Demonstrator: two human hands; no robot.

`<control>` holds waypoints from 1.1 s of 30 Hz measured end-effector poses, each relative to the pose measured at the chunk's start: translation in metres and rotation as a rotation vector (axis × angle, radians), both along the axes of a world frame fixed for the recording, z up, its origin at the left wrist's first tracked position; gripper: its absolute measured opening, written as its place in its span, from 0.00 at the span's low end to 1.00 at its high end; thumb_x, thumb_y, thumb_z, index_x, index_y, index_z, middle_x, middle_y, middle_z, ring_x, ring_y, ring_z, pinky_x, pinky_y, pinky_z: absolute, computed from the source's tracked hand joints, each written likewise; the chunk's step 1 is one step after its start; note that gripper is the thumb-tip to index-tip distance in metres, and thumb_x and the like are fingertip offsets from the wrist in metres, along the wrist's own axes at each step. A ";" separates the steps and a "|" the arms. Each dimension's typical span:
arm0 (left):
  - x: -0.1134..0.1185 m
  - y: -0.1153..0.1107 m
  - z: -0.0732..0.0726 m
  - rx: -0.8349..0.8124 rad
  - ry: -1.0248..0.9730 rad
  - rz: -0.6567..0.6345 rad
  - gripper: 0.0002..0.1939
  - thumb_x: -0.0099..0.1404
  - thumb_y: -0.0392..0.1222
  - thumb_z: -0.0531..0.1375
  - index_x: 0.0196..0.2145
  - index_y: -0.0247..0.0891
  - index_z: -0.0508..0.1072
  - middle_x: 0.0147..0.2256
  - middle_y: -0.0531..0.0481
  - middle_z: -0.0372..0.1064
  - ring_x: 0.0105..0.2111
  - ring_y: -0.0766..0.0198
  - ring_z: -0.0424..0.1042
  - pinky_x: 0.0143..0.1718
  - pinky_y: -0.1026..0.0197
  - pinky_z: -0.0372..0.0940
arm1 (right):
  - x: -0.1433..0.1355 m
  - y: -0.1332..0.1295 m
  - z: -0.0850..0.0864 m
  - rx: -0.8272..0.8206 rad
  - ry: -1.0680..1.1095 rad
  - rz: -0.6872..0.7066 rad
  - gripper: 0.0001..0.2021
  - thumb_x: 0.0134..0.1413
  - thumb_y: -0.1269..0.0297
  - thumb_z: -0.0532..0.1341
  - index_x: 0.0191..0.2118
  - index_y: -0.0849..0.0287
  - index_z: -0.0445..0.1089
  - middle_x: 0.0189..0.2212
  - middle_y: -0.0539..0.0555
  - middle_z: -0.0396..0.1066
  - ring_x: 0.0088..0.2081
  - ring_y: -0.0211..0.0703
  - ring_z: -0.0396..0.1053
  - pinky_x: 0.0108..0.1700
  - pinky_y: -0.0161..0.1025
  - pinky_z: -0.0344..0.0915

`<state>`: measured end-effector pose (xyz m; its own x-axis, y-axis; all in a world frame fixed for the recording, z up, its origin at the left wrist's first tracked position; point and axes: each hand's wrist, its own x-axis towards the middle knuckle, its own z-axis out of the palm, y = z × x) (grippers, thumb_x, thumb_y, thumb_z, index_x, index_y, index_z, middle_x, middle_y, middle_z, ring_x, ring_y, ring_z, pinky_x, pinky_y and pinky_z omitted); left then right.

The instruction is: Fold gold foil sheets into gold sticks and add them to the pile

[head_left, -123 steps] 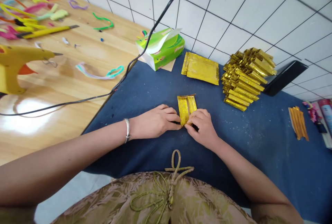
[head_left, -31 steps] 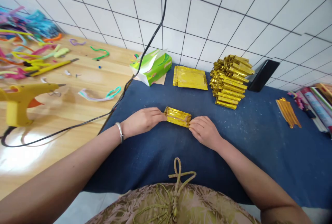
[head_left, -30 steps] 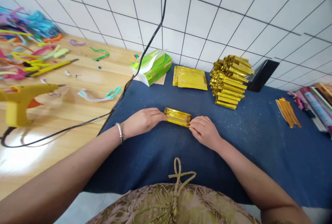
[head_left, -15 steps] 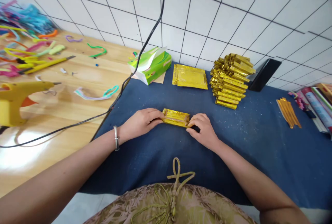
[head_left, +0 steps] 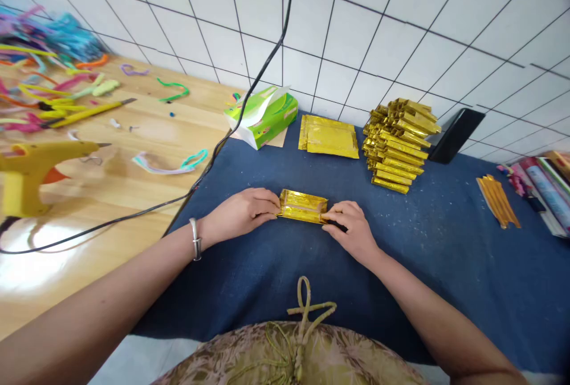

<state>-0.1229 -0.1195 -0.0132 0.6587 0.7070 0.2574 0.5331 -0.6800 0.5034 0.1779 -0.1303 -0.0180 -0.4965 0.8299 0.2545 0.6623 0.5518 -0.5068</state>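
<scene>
Closest in, a patterned garment (head_left: pixel 249 352) with a looped cord (head_left: pixel 304 299) fills the foot of the view, right against the blue-covered bench (head_left: pixel 276 266). Just beyond it, here's the action: a gold foil piece (head_left: pixel 303 205) lies flat on the cloth, long side running left to right, edges folded up, and both hands are on it! The left hand (head_left: pixel 240 214), silver bangle (head_left: pixel 195 239) on its wrist, has its grip pinched closed on the left end; the right hand (head_left: pixel 350 227) answers at the lower right corner, thumb and forefinger drawn together on the foil, a dark gap showing under the curled fingers. Off to the left on bare wood sits a yellow glue gun (head_left: pixel 27 171), and past it a tangle of coloured craft stems (head_left: pixel 66 85). Away to the right, a group of orange strips (head_left: pixel 497 201) lies near some books (head_left: pixel 545 195). Further back, left to right: green tissue box (head_left: pixel 276 119), flat gold packets (head_left: pixel 332 138), a heaped stack of gold bars (head_left: pixel 394 153), and a black phone (head_left: pixel 458 135) leaning up against the white tiled wall (head_left: pixel 369 34).
</scene>
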 end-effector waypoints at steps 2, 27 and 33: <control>-0.001 0.001 -0.001 0.013 0.018 0.003 0.10 0.66 0.41 0.54 0.38 0.40 0.75 0.40 0.48 0.72 0.41 0.64 0.70 0.47 0.60 0.63 | 0.000 0.000 -0.002 0.017 -0.010 0.010 0.07 0.53 0.64 0.63 0.40 0.50 0.74 0.37 0.52 0.71 0.43 0.45 0.64 0.45 0.46 0.59; 0.024 -0.009 -0.003 -0.022 0.085 0.337 0.09 0.65 0.41 0.52 0.30 0.37 0.69 0.33 0.49 0.68 0.35 0.62 0.64 0.39 0.58 0.58 | -0.014 0.001 0.002 0.002 -0.027 -0.185 0.05 0.52 0.65 0.60 0.27 0.54 0.72 0.30 0.51 0.68 0.38 0.44 0.62 0.43 0.43 0.57; 0.023 -0.006 -0.008 0.020 0.073 0.348 0.08 0.64 0.41 0.53 0.32 0.37 0.70 0.36 0.47 0.67 0.36 0.61 0.64 0.41 0.57 0.58 | -0.012 0.002 0.003 -0.028 -0.007 -0.198 0.04 0.51 0.65 0.61 0.27 0.55 0.71 0.30 0.51 0.68 0.37 0.43 0.63 0.43 0.42 0.57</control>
<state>-0.0999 -0.1257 -0.0207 0.3966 0.8875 0.2346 0.7687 -0.4607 0.4436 0.1658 -0.1286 -0.0152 -0.3248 0.9182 0.2265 0.7602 0.3960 -0.5151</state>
